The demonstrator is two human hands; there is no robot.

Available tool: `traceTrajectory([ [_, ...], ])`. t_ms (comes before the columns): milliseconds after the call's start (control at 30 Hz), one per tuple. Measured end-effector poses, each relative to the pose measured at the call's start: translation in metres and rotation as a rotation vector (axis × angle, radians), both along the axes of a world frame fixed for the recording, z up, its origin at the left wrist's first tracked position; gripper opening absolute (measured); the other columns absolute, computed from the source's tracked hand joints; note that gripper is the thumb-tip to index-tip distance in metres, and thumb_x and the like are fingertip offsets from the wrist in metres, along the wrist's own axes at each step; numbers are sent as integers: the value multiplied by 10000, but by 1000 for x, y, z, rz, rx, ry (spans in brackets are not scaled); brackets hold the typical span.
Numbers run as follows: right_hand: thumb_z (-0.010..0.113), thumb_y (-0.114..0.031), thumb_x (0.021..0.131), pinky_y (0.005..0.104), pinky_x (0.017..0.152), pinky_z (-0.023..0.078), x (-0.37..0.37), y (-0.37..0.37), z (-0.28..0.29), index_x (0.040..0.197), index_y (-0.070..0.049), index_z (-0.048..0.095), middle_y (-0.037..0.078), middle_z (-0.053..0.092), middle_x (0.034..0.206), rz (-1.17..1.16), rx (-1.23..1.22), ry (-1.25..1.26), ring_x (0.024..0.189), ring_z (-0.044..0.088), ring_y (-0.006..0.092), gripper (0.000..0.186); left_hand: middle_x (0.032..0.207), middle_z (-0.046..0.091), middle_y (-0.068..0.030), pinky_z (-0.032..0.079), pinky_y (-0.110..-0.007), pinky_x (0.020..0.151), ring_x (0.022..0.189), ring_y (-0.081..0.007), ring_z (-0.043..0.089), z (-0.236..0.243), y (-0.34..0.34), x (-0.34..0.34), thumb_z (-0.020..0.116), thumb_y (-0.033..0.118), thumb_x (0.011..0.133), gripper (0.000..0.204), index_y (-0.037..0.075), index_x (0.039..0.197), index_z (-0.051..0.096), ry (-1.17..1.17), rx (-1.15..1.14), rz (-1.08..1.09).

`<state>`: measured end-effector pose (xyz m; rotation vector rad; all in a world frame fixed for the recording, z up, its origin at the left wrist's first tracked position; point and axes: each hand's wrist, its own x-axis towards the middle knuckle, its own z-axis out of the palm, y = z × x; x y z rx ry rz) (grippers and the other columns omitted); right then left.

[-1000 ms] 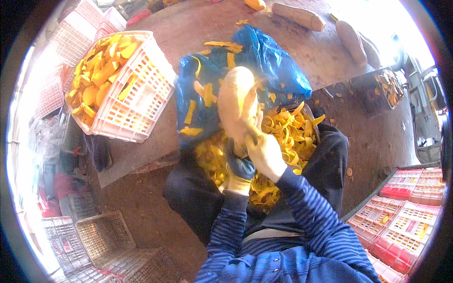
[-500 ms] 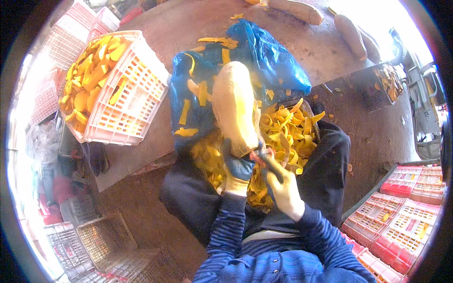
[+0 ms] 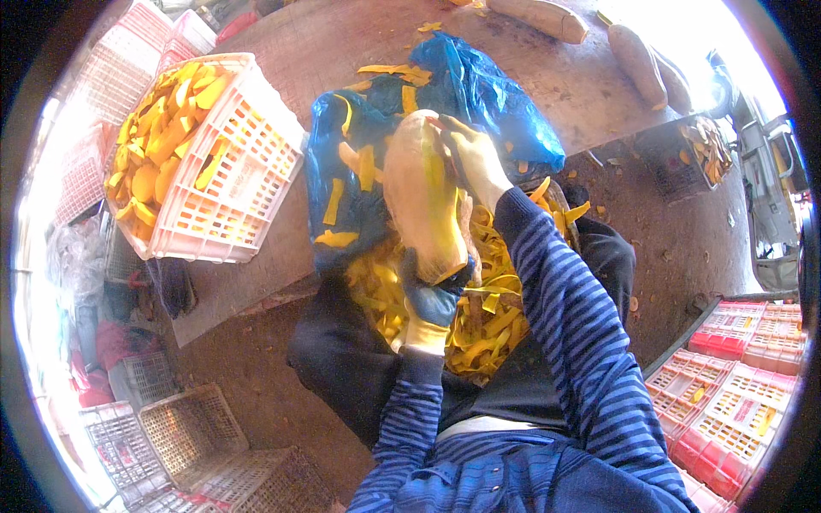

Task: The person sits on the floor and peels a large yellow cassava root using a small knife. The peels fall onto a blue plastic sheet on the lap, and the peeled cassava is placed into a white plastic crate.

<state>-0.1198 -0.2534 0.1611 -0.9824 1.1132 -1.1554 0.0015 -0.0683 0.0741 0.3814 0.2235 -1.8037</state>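
Note:
A long, pale butternut-type squash points away from me above my lap, a yellow peeled strip showing along its right side. My left hand, in a dark-palmed glove with a yellow back, grips its near end. At the far end, my right hand is closed around a peeler, mostly hidden by the fingers; only a bit of red shows against the skin. Beneath the squash, yellow peelings pile up between my legs. A blue plastic sheet with scattered peel strips lies just beyond.
A pink-white crate heaped with orange-yellow pieces stands at the left. More squashes lie at the far right. A dark crate holds brownish scraps. Red-and-white crates sit at the lower right, open pale crates at the lower left.
My right hand has moved with the peeler from the squash's near end to its far end. The left hand keeps its grip, and the squash has barely shifted.

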Motion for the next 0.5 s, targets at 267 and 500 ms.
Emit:
traceTrajectory([
  [267,515,-166,995,325,791,525,5,32,-3,1405,-81,650,178,754,1033,-41,-156,404,842,694,220,440,1463,586,-190,512,-639,1064,1289,-431,597,8,-1,1,660,520,928,711,93,1479,524,148,-26,-39],
  [500,540,-160,983,449,724,551,8,132,0,1409,-179,637,292,706,949,-62,-312,501,775,716,391,437,1497,568,-155,465,-607,1102,1351,-372,553,-6,-6,4,591,555,956,728,105,1519,491,99,-1,-36],
])
